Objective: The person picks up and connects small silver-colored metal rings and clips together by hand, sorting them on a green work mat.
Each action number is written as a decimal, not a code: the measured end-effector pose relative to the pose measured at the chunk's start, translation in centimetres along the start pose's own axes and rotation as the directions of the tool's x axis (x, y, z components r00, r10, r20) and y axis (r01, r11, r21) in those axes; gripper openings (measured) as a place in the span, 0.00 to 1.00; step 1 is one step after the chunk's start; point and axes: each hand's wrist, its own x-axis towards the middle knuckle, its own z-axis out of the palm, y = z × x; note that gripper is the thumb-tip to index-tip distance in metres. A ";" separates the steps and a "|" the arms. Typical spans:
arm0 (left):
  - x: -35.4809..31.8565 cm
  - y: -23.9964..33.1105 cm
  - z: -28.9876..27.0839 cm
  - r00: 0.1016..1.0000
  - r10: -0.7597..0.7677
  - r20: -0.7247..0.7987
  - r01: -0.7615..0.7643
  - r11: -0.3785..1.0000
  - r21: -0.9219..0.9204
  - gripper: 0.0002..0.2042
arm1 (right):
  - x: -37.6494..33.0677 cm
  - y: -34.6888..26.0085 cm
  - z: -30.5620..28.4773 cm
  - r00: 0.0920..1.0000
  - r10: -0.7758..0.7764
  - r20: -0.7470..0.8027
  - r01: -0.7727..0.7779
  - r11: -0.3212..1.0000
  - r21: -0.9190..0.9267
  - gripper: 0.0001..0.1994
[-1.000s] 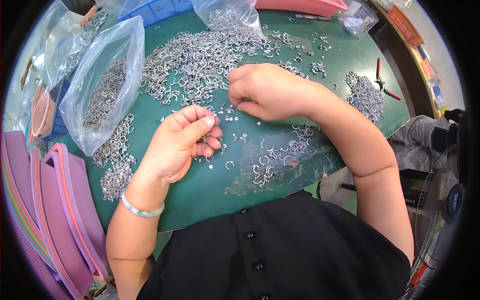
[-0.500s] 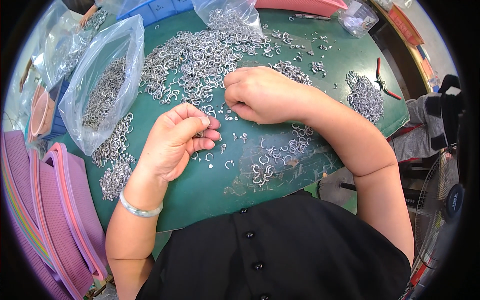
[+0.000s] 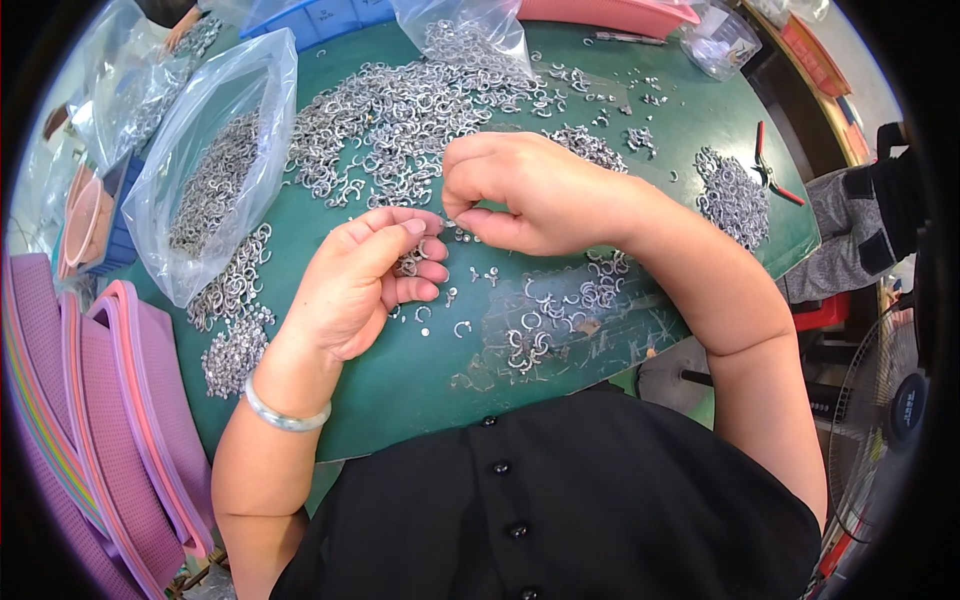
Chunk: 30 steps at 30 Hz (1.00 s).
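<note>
My left hand (image 3: 365, 275) is closed, palm turned inward, with a few small C-shaped metal rings (image 3: 411, 262) cradled in its curled fingers. Its thumb and forefinger pinch at a tiny piece near the fingertips. Just to the right, my right hand (image 3: 530, 190) has thumb and forefinger pressed together close to the left fingertips; whatever they hold is too small to name. Tiny round metal bits (image 3: 466, 238) lie beneath the right fingers. Beyond both hands spreads a large heap of silver C-shaped rings (image 3: 400, 120). Some loose rings (image 3: 540, 315) are scattered nearer my body.
At left stand an opened clear plastic bag (image 3: 150, 225) of rings and a pile of small bits (image 3: 237, 350). Purple baskets (image 3: 150, 400) flank the green table (image 3: 400, 405). Red-handled pliers (image 3: 768, 170) lie beside another ring pile (image 3: 732, 195). A person's legs (image 3: 835, 240) show at right.
My right hand has lowered its thumb toward the left fingertips, and the two hands are closer. Rings inside the left fingers show more plainly. The person at right has shifted into fuller view.
</note>
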 end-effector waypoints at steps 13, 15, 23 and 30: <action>0.0 -0.2 -0.1 0.999 -0.014 0.036 0.016 0.999 -0.045 0.06 | 0.0 0.4 0.6 0.997 -0.048 -0.061 0.058 0.981 0.185 0.04; 0.0 -0.2 -0.1 1.000 -0.010 0.029 0.011 0.999 -0.037 0.07 | 0.0 0.4 0.6 0.999 -0.026 -0.045 0.035 0.979 0.202 0.03; -0.1 -0.2 0.2 1.000 0.018 0.017 -0.018 1.000 -0.008 0.07 | -0.1 0.8 0.9 0.999 0.018 -0.041 -0.006 0.961 0.277 0.06; 0.0 -0.4 0.1 0.999 0.047 -0.012 -0.048 0.999 -0.023 0.06 | 0.0 0.6 0.6 0.998 0.044 -0.035 -0.031 0.955 0.294 0.06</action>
